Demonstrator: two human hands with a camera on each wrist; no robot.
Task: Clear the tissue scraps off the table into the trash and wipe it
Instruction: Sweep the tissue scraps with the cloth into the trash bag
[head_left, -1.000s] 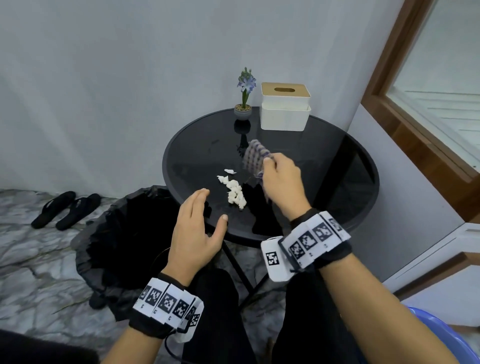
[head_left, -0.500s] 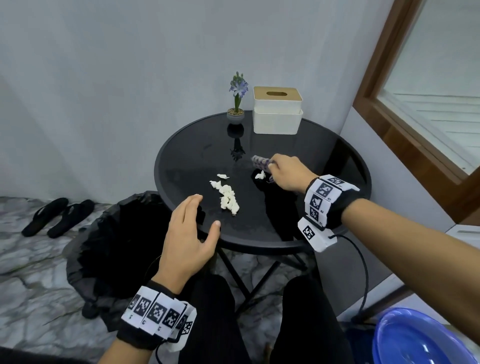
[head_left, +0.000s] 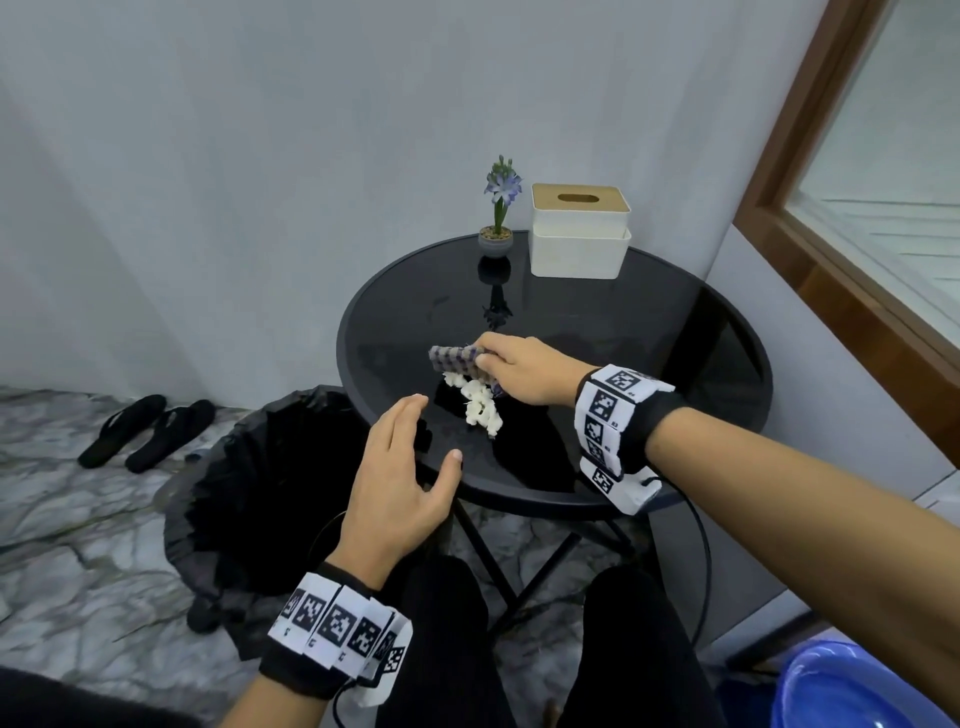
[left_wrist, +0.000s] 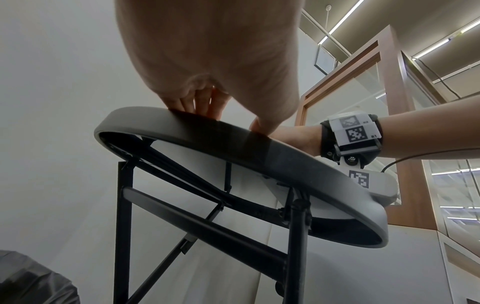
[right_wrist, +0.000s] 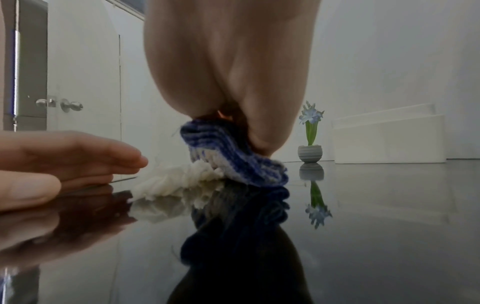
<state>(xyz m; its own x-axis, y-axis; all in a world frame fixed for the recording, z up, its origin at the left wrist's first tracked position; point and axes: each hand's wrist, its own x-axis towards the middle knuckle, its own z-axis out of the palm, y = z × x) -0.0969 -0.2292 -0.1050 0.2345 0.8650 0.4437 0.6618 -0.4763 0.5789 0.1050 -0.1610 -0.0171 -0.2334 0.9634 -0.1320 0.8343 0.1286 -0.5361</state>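
While the left hand (head_left: 400, 483) waits open and cupped at the table's near rim (head_left: 519, 501) above the trash bin (head_left: 249, 467), tissue scraps (head_left: 480, 405) could scatter past it if the right hand (head_left: 524, 369), gripping the striped cloth (head_left: 454, 358), sweeps too fast.

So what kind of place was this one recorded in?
Probably a corner of a home or small office. A small round black table stands against a white wall and holds a tissue box and a potted flower; sandals lie on the marble-look floor, beside a lined bin.
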